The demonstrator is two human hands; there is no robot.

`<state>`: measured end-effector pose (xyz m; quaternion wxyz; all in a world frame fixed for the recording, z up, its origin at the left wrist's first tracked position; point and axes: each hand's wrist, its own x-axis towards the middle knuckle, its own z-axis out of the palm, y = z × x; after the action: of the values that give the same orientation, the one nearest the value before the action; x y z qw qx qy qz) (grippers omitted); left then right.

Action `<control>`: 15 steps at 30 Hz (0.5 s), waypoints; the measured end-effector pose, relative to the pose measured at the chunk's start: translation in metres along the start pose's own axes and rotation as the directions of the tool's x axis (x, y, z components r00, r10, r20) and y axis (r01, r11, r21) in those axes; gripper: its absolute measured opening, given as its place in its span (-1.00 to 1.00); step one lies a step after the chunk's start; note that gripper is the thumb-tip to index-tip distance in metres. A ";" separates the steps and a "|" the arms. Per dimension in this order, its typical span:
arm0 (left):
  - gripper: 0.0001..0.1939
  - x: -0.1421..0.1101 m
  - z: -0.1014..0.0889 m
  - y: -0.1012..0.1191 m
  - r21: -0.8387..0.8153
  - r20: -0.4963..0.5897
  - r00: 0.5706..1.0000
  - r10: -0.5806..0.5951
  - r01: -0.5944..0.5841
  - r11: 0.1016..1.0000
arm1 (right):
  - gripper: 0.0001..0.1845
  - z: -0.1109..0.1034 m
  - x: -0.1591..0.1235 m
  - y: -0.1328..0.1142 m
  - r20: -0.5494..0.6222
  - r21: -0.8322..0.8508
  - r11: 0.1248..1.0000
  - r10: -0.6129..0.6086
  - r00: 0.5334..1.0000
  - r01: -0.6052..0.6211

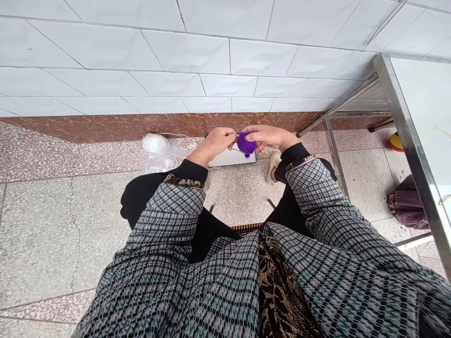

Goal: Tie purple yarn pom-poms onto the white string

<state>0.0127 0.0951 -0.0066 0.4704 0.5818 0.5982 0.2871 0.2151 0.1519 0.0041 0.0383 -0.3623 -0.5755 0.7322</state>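
Note:
A small ball of purple yarn [246, 143] is held in my right hand [269, 136], with the thumb over its front and the fingers behind it. Just left of the ball, my left hand [221, 141] pinches a thin strand of the yarn between thumb and fingertips. The strand runs from these fingertips towards the ball. Below both hands, a white flat board or box [230, 158] with a dark edge lies on the floor. A small dark purple bit [247, 155] shows right under the ball; I cannot make out what it is.
White yarn [155, 143] in a clear plastic bag [164, 157] lies on the floor by the tiled wall [190, 54]. At right stands a metal-framed table [410, 122]. Beyond its legs are a red and yellow object [396, 141] and dark purple cloth [408, 204].

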 end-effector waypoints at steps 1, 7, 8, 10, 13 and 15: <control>-0.73 0.000 0.000 0.000 -0.001 -0.007 1.000 -0.003 0.003 1.000 | -0.84 0.002 0.000 -0.001 -0.030 -0.042 0.998 0.044 0.999 -0.046; -0.81 0.002 0.003 0.000 -0.083 -0.039 0.998 -0.041 0.037 0.996 | -0.84 0.016 0.006 -0.004 -0.158 -0.108 0.983 0.130 0.979 -0.148; -0.82 0.002 0.004 0.000 -0.098 -0.044 0.998 -0.048 0.044 0.994 | -0.84 0.018 0.006 -0.004 -0.166 -0.094 0.986 0.122 0.979 -0.139; -0.83 0.003 0.004 -0.001 -0.115 -0.050 0.997 -0.055 0.048 0.992 | -0.82 0.019 0.006 -0.005 -0.168 -0.060 0.991 0.109 0.980 -0.121; -0.84 0.003 0.005 -0.002 -0.113 -0.046 0.998 -0.050 0.045 0.993 | -0.78 0.019 0.004 -0.006 -0.146 -0.043 0.992 0.107 0.983 -0.115; -0.83 0.004 0.005 -0.003 -0.097 -0.041 0.998 -0.041 0.037 0.995 | -0.78 0.016 0.004 -0.005 -0.133 -0.078 0.988 0.118 0.984 -0.130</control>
<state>0.0168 0.0970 -0.0122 0.4903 0.5404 0.6050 0.3186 0.2007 0.1423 0.0075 0.0138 -0.4451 -0.5793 0.6827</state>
